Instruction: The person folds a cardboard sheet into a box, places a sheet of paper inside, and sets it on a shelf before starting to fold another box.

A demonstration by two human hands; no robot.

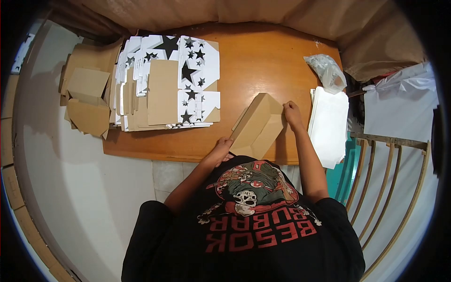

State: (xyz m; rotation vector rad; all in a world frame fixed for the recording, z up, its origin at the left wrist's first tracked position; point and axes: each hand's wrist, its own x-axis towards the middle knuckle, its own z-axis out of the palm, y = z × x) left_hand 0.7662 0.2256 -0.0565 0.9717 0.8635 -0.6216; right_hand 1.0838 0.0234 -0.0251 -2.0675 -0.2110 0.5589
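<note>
A brown cardboard box (256, 129), partly folded with its sides raised, is tilted at the table's front edge close to my body. My left hand (222, 149) grips its near left corner, fingers wrapped over the cardboard edge. At the far right side, my right hand (291, 114) pinches the edge of a side flap. The box's inside faces up and shows plain brown card. Its lower end meets my black shirt (253, 207).
Stacked flat cardboard sheets with black stars (189, 73) lie on the wooden table (253, 56) at left, beside folded brown boxes (87, 98). White sheets (329, 122) and a clear plastic bag (326, 70) lie at right. A wooden rack (390, 141) stands beyond the right edge.
</note>
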